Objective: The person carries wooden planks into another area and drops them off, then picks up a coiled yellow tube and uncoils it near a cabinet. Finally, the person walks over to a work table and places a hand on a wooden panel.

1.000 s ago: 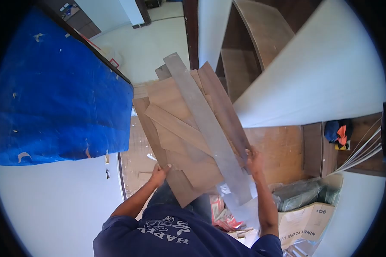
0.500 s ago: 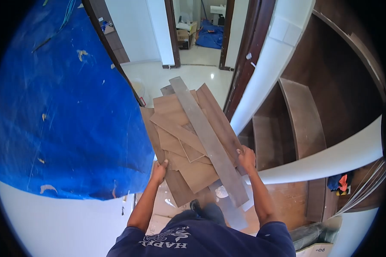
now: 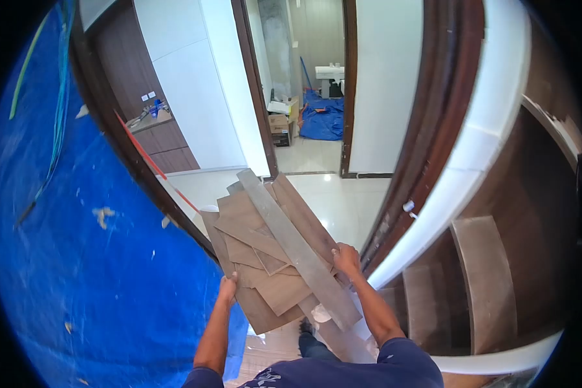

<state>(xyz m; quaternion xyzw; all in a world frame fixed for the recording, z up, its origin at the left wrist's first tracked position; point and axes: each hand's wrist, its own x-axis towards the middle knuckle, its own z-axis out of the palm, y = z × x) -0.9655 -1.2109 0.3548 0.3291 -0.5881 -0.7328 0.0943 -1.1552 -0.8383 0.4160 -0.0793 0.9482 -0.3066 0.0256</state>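
Between my hands I carry a loose stack of brown wood-look sheet offcuts (image 3: 275, 288) in front of my body. A long narrow greyish strip (image 3: 297, 246) lies diagonally on top, over several smaller angular pieces. My left hand (image 3: 229, 284) is closed on the stack's left edge, thumb on top. My right hand (image 3: 346, 257) grips the right edge, fingers wrapped round a board there. The undersides of the pieces and most of the fingertips below them are hidden.
A dark-framed doorway (image 3: 349, 84) stands ahead, with a blue tarp and boxes (image 3: 280, 129) beyond. Blue sheeting (image 3: 110, 284) covers the left side. Brown shelves (image 3: 485, 278) with a white curved edge stand at right. Glossy tiles (image 3: 310, 200) lie ahead.
My view has tilted up and moved forward toward the doorway. The stack stays in both hands and sits lower and a little further left in view.
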